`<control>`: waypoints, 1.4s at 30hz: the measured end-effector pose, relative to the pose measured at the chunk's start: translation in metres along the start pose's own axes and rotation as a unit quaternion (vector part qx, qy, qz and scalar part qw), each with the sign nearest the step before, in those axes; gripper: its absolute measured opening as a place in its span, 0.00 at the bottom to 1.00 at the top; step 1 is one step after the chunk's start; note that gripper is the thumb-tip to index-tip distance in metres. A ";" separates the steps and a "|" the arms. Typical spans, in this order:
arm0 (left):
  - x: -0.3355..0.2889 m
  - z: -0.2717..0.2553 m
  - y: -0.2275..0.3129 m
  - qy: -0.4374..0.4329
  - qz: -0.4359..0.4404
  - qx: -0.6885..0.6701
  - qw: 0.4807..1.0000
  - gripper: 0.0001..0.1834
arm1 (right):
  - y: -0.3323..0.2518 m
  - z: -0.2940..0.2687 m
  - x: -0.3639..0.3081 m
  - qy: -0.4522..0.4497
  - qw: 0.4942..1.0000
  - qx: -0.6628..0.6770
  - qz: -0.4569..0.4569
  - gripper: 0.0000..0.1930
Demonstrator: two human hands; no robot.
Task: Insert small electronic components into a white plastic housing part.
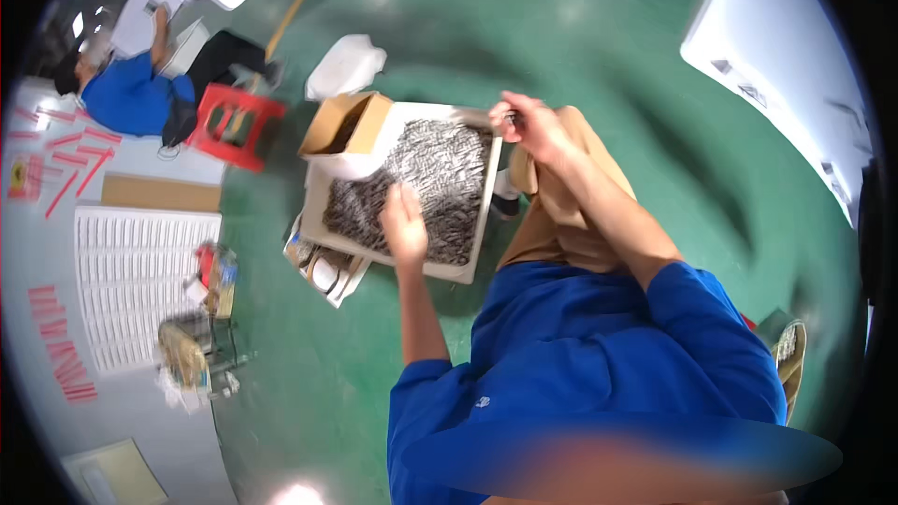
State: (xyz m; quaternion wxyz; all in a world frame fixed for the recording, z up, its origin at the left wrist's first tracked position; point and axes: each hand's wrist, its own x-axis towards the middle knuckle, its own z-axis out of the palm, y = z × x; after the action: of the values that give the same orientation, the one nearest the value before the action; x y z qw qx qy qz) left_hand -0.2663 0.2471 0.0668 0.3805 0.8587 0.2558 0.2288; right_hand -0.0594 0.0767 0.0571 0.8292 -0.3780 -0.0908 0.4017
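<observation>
A pale shallow bin (pixel 482 224) in front of me holds a heap of small, dark grey metal-looking pieces (pixel 440 168), too small to name. Over the near-left part of the heap is my left hand (pixel 405 224), fingers stretched out and slightly blurred; whether it touches the pieces I cannot tell. My right hand (pixel 529 124) is at the bin's far right corner, fingers closed, with a small dark thing showing at the fingertips. An open brown cardboard box (pixel 372 122) sits in a white container (pixel 348 165) at the bin's far left corner.
Beyond the box lies a white plastic bag or container (pixel 346 65) on the green floor (pixel 486 28). A person in blue (pixel 131 98) sits at the far left near a red stool (pixel 238 126). White tables flank both sides, the left one bearing a slotted white panel (pixel 140 285) and red strips (pixel 61 346).
</observation>
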 end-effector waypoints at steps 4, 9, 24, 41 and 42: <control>-0.004 -0.022 0.003 -0.007 -0.009 -0.089 0.996 0.14 | 0.005 0.020 0.004 0.019 0.999 -0.008 0.030 0.17; 0.001 -0.027 0.022 0.021 -0.021 -0.085 0.996 0.13 | 0.002 0.018 0.008 0.030 0.999 -0.011 0.028 0.17; 0.032 0.026 0.067 -0.080 -0.255 -0.744 0.612 0.20 | 0.012 0.007 0.021 -0.115 0.962 0.231 0.088 0.24; 0.053 0.113 0.092 0.127 0.060 -0.548 0.825 0.36 | 0.029 0.052 0.017 0.035 0.906 0.408 0.107 0.29; 0.054 0.115 0.099 0.123 0.087 -0.536 0.830 0.36 | 0.035 0.042 0.020 0.001 0.892 0.441 0.100 0.28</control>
State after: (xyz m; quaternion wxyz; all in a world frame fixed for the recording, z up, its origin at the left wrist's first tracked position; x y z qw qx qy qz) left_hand -0.1314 0.1614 0.0846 0.7252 0.5031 0.0620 0.4659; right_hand -0.0861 0.1285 0.0593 0.8664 0.0188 0.1348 0.4804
